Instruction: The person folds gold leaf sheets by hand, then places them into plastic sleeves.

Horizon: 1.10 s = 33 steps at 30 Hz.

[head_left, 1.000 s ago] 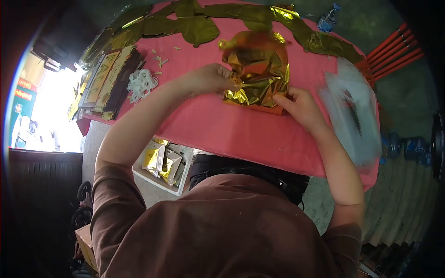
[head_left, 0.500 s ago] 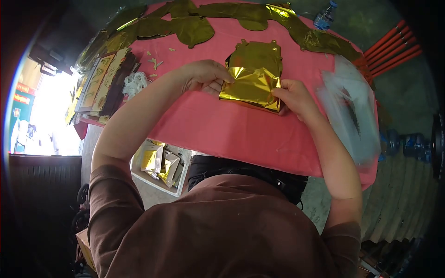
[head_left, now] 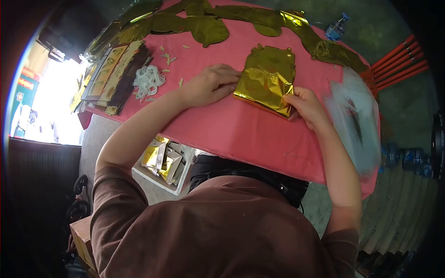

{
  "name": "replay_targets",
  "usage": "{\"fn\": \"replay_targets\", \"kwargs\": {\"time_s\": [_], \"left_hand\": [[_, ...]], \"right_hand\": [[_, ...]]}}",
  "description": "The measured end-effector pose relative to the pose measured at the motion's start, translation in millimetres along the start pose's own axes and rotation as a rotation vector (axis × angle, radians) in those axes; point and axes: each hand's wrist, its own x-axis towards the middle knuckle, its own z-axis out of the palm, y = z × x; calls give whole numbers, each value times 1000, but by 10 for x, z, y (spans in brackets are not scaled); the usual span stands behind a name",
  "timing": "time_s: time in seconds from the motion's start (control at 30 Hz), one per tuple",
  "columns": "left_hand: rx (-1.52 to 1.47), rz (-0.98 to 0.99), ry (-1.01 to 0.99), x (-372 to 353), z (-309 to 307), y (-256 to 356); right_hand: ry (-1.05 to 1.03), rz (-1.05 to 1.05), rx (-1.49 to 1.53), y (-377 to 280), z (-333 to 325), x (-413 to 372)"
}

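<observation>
A folded gold foil balloon (head_left: 265, 85) lies flat on the pink-covered table (head_left: 222, 134), its upper part showing small tabs along the edge. My right hand (head_left: 308, 105) pinches its lower right corner between thumb and fingers. At the left edge of the foil rests my left hand (head_left: 214, 84), back up and fingers stretched towards it, holding nothing that I can see. Its thumb is mostly hidden. More flat gold foil balloons (head_left: 208, 30) spread along the far edge of the table.
Left on the table are a stack of printed packs (head_left: 109, 76), a bundle of white ribbon (head_left: 148, 81) and small pale scraps (head_left: 169, 59). Clear plastic bags (head_left: 354, 120) lie at right, a water bottle (head_left: 337, 28) behind. A white box (head_left: 174, 187) below holds gold packets.
My left hand has let go of the foil's left edge and flattened beside it. The right hand keeps its pinch on the corner. The whole view has shifted slightly.
</observation>
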Motion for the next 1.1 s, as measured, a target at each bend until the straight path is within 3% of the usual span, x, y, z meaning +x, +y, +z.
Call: {"fn": "replay_targets", "kwargs": {"time_s": [0.07, 0.3, 0.4, 0.47, 0.5, 0.57, 0.7, 0.77, 0.8, 0.87, 0.9, 0.97, 1.1], "left_hand": [[-14, -3, -127, 25, -5, 52], [148, 91, -253, 47, 60, -48], [-101, 106, -190, 73, 65, -129], [-442, -180, -203, 93, -2, -100], [-446, -175, -209, 122, -4, -39], [-507, -547, -17, 166, 31, 111], [-606, -649, 79, 197, 207, 193], [-166, -508, 136, 221, 217, 287], [-168, -504, 132, 228, 228, 277], [-17, -207, 155, 236, 248, 248], [-19, -203, 152, 254, 240, 276], [180, -6, 1, 267, 225, 362], [169, 156, -127, 226, 372, 380]], "right_hand": [[-1, -2, -6, 15, -13, 2], [19, -12, 25, 33, -29, -10], [18, 7, 30, 14, -28, -5], [12, 27, 25, 8, -39, 10], [2, 44, 18, 3, -43, 20], [-3, 60, -2, -21, -47, 28], [-26, 90, -39, -70, -39, 35], [-16, 90, -14, -55, -32, 41], [-12, 87, 7, -49, -31, 45], [-9, 90, -4, -43, -34, 57], [-12, 91, -17, -42, -35, 64], [-24, 93, -15, -70, -29, 59], [-29, 90, -36, -30, -50, 93]]}}
